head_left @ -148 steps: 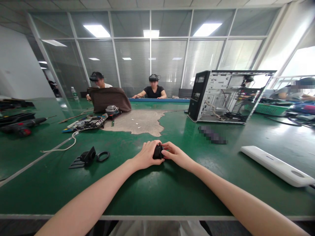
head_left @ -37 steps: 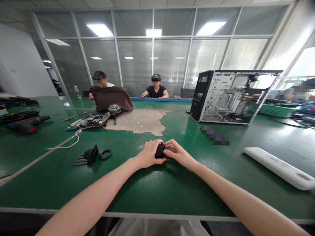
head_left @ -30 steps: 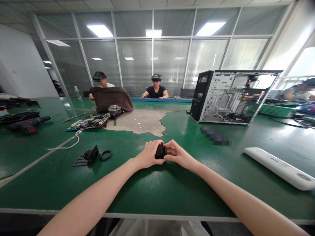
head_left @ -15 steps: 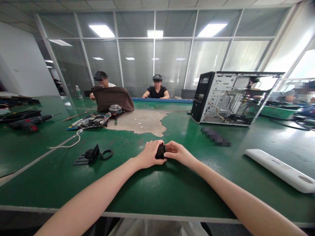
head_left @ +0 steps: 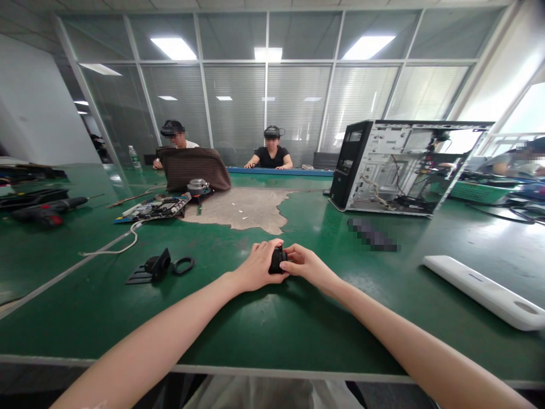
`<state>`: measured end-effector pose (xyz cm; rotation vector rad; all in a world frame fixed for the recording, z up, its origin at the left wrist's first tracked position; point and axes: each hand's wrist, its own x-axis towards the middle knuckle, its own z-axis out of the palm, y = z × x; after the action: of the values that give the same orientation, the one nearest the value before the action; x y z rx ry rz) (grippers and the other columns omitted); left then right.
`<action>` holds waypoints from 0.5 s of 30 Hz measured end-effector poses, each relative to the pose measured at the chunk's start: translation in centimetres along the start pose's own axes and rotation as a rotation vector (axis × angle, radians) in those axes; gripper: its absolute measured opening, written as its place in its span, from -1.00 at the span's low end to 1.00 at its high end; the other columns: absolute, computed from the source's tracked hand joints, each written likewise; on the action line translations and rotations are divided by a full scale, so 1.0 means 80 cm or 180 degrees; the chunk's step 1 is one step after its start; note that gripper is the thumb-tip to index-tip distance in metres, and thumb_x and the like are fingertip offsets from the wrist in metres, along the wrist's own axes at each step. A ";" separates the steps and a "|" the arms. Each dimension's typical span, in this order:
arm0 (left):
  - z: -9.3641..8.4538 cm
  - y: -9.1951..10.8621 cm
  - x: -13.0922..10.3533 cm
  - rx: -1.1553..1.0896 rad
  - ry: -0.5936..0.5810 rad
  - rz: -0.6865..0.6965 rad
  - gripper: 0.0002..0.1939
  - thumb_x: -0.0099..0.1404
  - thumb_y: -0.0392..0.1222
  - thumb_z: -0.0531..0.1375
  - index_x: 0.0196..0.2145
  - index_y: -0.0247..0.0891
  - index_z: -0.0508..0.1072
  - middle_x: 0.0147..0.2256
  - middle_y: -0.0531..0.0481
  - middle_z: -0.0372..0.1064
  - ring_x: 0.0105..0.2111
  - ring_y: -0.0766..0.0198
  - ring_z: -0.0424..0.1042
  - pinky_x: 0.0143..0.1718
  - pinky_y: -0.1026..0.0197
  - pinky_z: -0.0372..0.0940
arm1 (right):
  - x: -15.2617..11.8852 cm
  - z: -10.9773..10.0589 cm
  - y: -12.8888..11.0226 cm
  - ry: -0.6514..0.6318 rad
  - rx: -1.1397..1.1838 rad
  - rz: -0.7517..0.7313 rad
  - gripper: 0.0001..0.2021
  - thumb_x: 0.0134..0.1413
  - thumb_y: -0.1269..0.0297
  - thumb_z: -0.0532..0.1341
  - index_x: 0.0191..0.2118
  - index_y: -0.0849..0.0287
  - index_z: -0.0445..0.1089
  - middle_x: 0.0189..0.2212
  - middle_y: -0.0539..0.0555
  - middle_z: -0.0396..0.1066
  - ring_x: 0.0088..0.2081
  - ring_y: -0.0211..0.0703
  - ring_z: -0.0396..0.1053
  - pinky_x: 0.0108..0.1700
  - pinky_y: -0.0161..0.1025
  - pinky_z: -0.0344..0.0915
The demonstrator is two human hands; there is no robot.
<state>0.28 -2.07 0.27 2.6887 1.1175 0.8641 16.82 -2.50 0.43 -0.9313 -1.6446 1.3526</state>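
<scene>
My left hand is closed around a small black part in the middle of the table's near half. The fingers of my right hand are bent onto the right side of the same part, thumb towards me. Much of the part lies behind my fingers, so its exact kind cannot be made out. To the left, a black slotted bracket with a socket-like piece rests on the green tabletop. Beside it lies a flat black ring.
An opened computer case stands at back right. A long white device and a blurred dark object lie before it. Circuit boards, a cable and a drill are at left. Two people sit across the table.
My right thumb and fingers have shifted slightly left over the black part. My left hand stays around it. The view has tilted a little.
</scene>
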 end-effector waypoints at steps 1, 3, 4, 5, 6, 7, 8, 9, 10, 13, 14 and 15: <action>0.000 0.001 0.000 0.0010 0.0016 0.0029 -0.33 0.01 -0.07 0.18 0.02 -0.21 -0.03 -0.05 -0.12 0.14 -0.07 0.09 0.16 -0.05 0.03 -0.02 | 0.000 0.001 0.001 -0.0055 0.0107 0.0033 -0.67 -0.26 0.22 0.29 -0.34 0.18 0.18 -0.46 -0.03 0.40 -0.42 -0.23 0.37 -0.35 -0.23 0.28; -0.001 0.003 0.000 0.0084 0.0070 0.0067 -0.33 0.00 -0.06 0.19 0.02 -0.21 -0.03 -0.04 -0.12 0.13 -0.05 0.08 0.12 -0.02 0.02 -0.04 | 0.000 0.003 0.002 -0.0110 0.0246 0.0083 -0.64 -0.26 0.22 0.29 -0.34 0.15 0.12 -0.52 -0.08 0.38 -0.48 -0.26 0.36 -0.40 -0.26 0.26; -0.002 0.004 0.001 0.0148 0.0103 0.0060 -0.33 -0.01 -0.05 0.19 0.02 -0.22 -0.01 -0.03 -0.13 0.12 -0.04 0.06 0.09 -0.02 0.01 -0.05 | 0.000 0.003 0.003 -0.0095 0.0265 0.0092 -0.64 -0.26 0.22 0.29 -0.35 0.14 0.10 -0.54 -0.09 0.38 -0.50 -0.27 0.35 -0.42 -0.28 0.24; -0.002 0.005 0.001 0.0222 0.0140 0.0030 -0.32 -0.01 -0.04 0.20 0.01 -0.22 0.00 -0.03 -0.14 0.11 -0.03 0.04 0.07 -0.03 -0.01 -0.05 | 0.001 0.004 0.003 -0.0064 0.0264 0.0091 -0.64 -0.26 0.22 0.29 -0.36 0.14 0.09 -0.55 -0.10 0.37 -0.51 -0.27 0.34 -0.43 -0.29 0.23; -0.003 0.006 0.001 0.0290 0.0165 -0.0007 -0.32 -0.02 -0.03 0.20 0.01 -0.22 0.01 -0.02 -0.15 0.10 -0.03 0.02 0.06 -0.04 -0.03 -0.03 | 0.001 0.004 0.004 -0.0029 0.0257 0.0088 -0.64 -0.26 0.22 0.29 -0.37 0.14 0.08 -0.56 -0.11 0.36 -0.52 -0.27 0.34 -0.44 -0.29 0.22; -0.004 0.006 0.001 0.0335 0.0173 -0.0026 -0.31 -0.03 -0.01 0.20 0.02 -0.22 0.02 -0.02 -0.16 0.09 -0.04 0.00 0.06 -0.05 -0.04 -0.02 | 0.000 0.005 0.003 -0.0003 0.0253 0.0084 -0.64 -0.26 0.22 0.29 -0.37 0.13 0.08 -0.56 -0.11 0.36 -0.52 -0.27 0.33 -0.45 -0.29 0.22; -0.005 0.006 0.001 0.0343 0.0166 -0.0017 -0.29 -0.03 -0.01 0.21 0.03 -0.23 0.01 -0.02 -0.16 0.08 -0.06 -0.01 0.07 -0.06 -0.05 0.00 | 0.000 0.005 0.003 0.0015 0.0248 0.0079 -0.64 -0.26 0.21 0.29 -0.38 0.13 0.07 -0.57 -0.12 0.35 -0.52 -0.27 0.33 -0.45 -0.29 0.21; -0.006 0.005 0.001 0.0312 0.0148 0.0024 -0.27 -0.03 0.00 0.21 0.04 -0.23 -0.01 -0.02 -0.17 0.08 -0.06 0.00 0.08 -0.06 -0.05 0.02 | -0.001 0.006 0.002 0.0030 0.0244 0.0069 -0.64 -0.26 0.21 0.29 -0.38 0.13 0.07 -0.57 -0.12 0.35 -0.52 -0.26 0.33 -0.45 -0.29 0.21; -0.007 0.005 0.001 0.0243 0.0125 0.0089 -0.24 -0.04 0.00 0.22 0.05 -0.24 -0.03 -0.02 -0.17 0.07 -0.06 0.00 0.09 -0.05 -0.05 0.03 | -0.001 0.006 0.001 0.0044 0.0242 0.0061 -0.64 -0.26 0.21 0.28 -0.38 0.13 0.07 -0.57 -0.11 0.35 -0.51 -0.26 0.33 -0.45 -0.29 0.21; -0.013 0.001 0.000 -0.0123 0.0046 0.0265 -0.13 -0.08 -0.01 0.26 0.09 -0.24 -0.10 -0.01 -0.18 0.03 -0.03 0.02 0.09 -0.02 -0.02 0.05 | -0.002 0.006 0.000 0.0053 0.0271 0.0066 -0.63 -0.27 0.21 0.29 -0.37 0.13 0.07 -0.57 -0.11 0.35 -0.51 -0.26 0.33 -0.46 -0.30 0.20; -0.016 0.000 -0.001 -0.0264 0.0021 0.0269 -0.11 -0.09 -0.01 0.27 0.10 -0.23 -0.12 -0.01 -0.18 0.02 -0.02 0.04 0.09 -0.02 0.00 0.07 | -0.001 0.005 0.001 0.0040 0.0299 0.0069 -0.63 -0.27 0.21 0.29 -0.37 0.14 0.07 -0.56 -0.10 0.35 -0.50 -0.25 0.34 -0.45 -0.30 0.20; -0.018 -0.001 -0.001 -0.0402 -0.0003 0.0243 -0.08 -0.10 -0.01 0.27 0.10 -0.22 -0.15 0.00 -0.17 0.01 -0.03 0.05 0.11 -0.04 0.02 0.10 | -0.001 0.004 0.001 0.0021 0.0332 0.0067 -0.62 -0.28 0.21 0.30 -0.37 0.14 0.07 -0.55 -0.09 0.36 -0.49 -0.25 0.34 -0.43 -0.29 0.20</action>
<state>-0.61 -2.23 1.39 2.6427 0.9323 0.9123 16.55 -2.68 0.29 -0.8929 -1.5478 1.4338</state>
